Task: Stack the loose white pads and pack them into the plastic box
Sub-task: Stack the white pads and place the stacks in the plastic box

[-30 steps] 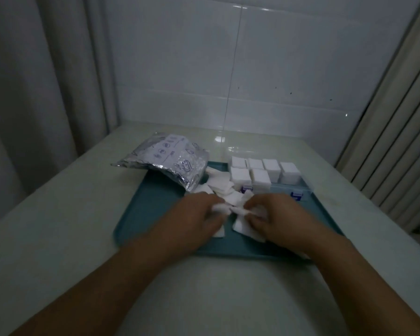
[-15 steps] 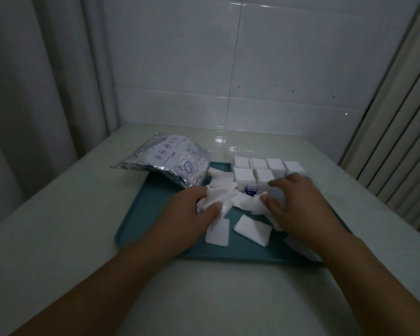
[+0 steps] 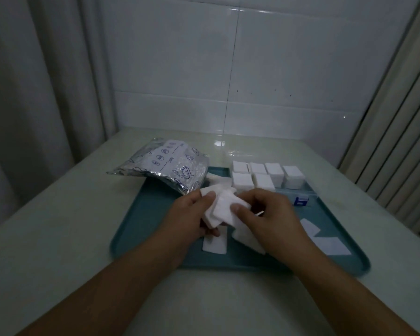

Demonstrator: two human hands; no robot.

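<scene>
left hand (image 3: 192, 214) + right hand (image 3: 269, 214): now jointly pinching a gathered pad bundle (image 3: 222, 206), lifted since a second ago | plastic box (image 3: 301, 189) just beyond right hand, part-filled | loose pads (image 3: 330, 244) remain right

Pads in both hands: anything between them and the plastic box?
Nothing visible. The held pads sit between the left hand and right hand, with the plastic box just beyond; its near right section looks unfilled.

Tray (image 3: 155, 214) on tabletop (image 3: 58, 226). Foil bag (image 3: 165, 168) overlapping tray's far-left corner. Plastic box (image 3: 298, 190) at tray's far right, pad stacks (image 3: 267, 177) inside. Loose pads (image 3: 325, 238) on tray, near right. Hands at tray centre.
</scene>
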